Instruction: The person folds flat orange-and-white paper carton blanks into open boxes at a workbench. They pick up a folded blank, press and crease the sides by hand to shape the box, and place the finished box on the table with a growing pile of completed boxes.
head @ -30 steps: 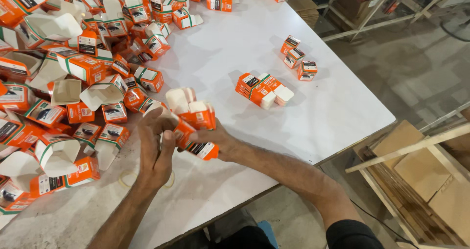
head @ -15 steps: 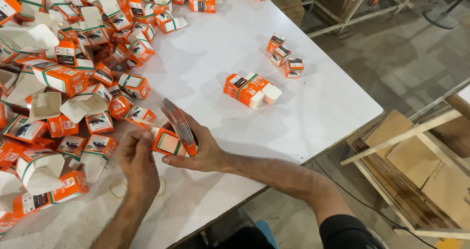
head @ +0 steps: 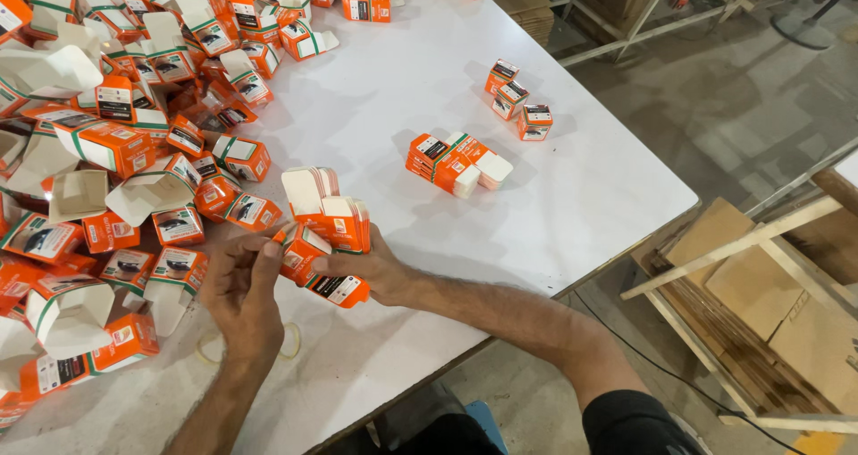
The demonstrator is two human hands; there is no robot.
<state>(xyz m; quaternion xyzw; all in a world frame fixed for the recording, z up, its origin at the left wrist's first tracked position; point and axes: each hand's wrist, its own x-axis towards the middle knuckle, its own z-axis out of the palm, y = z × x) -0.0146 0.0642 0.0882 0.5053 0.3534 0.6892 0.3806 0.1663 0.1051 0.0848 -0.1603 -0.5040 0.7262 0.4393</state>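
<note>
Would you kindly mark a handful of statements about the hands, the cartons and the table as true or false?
1. The right hand grips a stack of flat orange cartons. True.
2. The left hand rests flat on the table. False: its fingers work at the cartons.
3. A pile of opened cartons lies on the left of the table. True.
4. The small stack mid-table is blue. False: orange and white.
5. Three small closed boxes sit beyond that stack. True.

Three small closed cartons (head: 517, 100), one flat stack (head: 450, 162), and perhaps fifty loose boxes (head: 134, 142).
</note>
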